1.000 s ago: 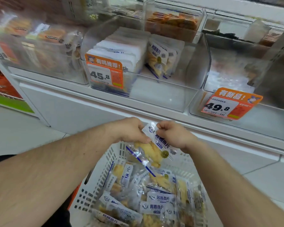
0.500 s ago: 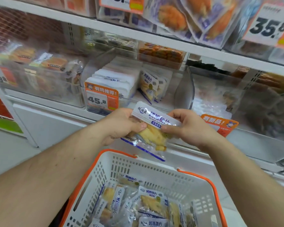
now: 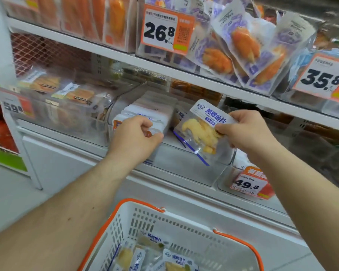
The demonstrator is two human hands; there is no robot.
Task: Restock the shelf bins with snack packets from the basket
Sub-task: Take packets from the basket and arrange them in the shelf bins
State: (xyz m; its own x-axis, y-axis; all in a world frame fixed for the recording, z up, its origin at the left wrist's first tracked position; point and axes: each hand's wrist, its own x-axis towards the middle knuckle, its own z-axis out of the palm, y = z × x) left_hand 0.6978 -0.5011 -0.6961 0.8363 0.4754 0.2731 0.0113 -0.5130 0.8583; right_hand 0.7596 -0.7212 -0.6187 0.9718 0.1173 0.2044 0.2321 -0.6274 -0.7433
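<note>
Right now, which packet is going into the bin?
Find the clear bin on the lower shelf. The packet is just above its front, pinched by the right hand. Unlike the stacked packets under the left hand, it is tilted, alone.

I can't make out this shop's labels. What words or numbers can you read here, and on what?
"26.8": upper-shelf price tag
"35.8": right upper price tag
"49.8": lower right price tag
"59": left price tag, rest cut off
"烤鳕鱼片": held packet; smaller print blurred
Same words: basket packets
</note>
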